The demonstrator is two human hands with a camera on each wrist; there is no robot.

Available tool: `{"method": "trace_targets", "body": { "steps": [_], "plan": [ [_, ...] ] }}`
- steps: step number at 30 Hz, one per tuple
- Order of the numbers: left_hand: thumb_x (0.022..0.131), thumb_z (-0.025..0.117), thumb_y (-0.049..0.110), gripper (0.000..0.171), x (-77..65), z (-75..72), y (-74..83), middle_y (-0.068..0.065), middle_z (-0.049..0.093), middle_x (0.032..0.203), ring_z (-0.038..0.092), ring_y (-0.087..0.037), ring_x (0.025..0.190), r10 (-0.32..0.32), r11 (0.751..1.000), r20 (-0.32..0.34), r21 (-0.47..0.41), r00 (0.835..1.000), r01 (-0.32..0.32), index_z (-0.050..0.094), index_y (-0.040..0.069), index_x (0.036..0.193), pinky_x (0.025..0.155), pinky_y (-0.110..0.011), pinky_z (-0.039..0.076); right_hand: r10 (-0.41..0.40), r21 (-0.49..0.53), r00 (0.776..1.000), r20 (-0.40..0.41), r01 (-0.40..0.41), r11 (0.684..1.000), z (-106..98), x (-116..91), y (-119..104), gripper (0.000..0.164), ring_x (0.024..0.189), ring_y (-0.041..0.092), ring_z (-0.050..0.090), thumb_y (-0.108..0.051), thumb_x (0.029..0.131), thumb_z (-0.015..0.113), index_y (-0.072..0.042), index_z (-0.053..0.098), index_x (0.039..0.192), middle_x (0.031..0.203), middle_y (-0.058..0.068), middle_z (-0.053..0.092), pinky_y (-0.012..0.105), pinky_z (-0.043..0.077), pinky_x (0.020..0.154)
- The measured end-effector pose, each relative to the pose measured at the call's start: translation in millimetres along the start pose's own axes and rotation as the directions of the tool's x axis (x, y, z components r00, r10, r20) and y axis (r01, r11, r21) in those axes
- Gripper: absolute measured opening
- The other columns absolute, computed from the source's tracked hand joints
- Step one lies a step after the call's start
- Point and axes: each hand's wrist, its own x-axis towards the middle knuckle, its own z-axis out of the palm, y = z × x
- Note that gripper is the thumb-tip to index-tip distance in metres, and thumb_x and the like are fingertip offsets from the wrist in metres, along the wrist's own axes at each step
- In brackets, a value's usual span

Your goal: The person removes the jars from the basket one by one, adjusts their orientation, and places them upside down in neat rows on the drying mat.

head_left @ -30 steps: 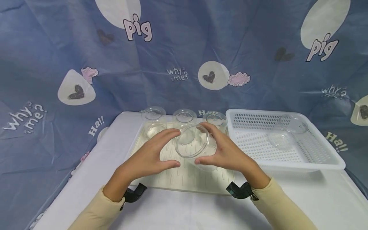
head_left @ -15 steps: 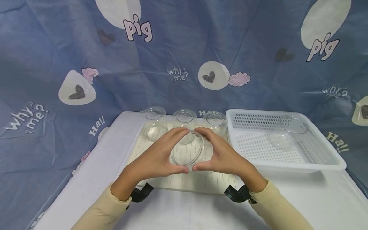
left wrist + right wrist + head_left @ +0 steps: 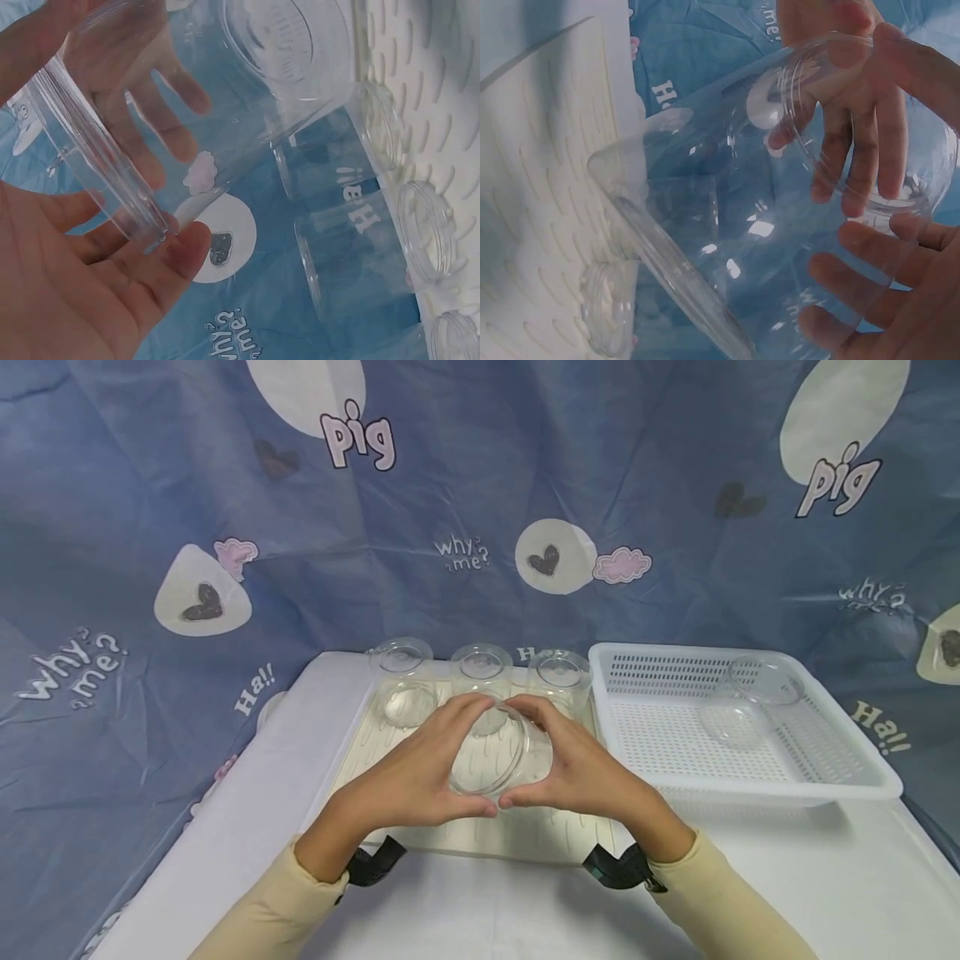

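Observation:
Between my hands a clear plastic jar (image 3: 537,755) is held tilted above the mat, its round mouth turned to the left. My left hand (image 3: 412,768) grips the mouth end, thumb on the near side and fingers at the far side. From the right, my right hand (image 3: 585,764) curls round the jar's wall. The left wrist view shows the ridged rim of the jar (image 3: 101,142) at the left fingers. In the right wrist view, the jar's wall (image 3: 712,150) lets the left fingers show through.
A cream ribbed mat (image 3: 450,839) lies on the white-covered table (image 3: 750,877). Along its back edge stand a left jar (image 3: 403,672), a middle jar (image 3: 482,668) and a right jar (image 3: 559,675), apparently mouth down. A white basket (image 3: 750,789) at right holds another jar (image 3: 765,681).
My left hand has moved right and come onto the jar's mouth, which it was apart from a second ago. The jar has shifted slightly left and down. Little differs over the last half second.

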Motion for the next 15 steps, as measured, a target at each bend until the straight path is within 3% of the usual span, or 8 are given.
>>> {"method": "trace_targets", "body": {
  "steps": [15],
  "plan": [
    [0.067, 0.089, 0.048, 0.11, -0.1, -0.1, -0.3, 0.0, 0.04, 0.152, 0.043, -0.021, 0.141, -0.014, 1.0, -0.041, 0.008, 0.999, 0.014, 0.031, 0.018, 0.156, 0.109, -0.048, 0.047, 0.015, 0.055, 0.998, 0.067, -0.019, 0.998, 1.2, -2.4, 2.1, 0.099, 0.143, 0.024, 0.044, -0.031, 0.07, 0.091, -0.011, 0.033, 0.148, 0.15, 0.007, 0.046, 0.047, 0.037, 0.119]
  ]
}}
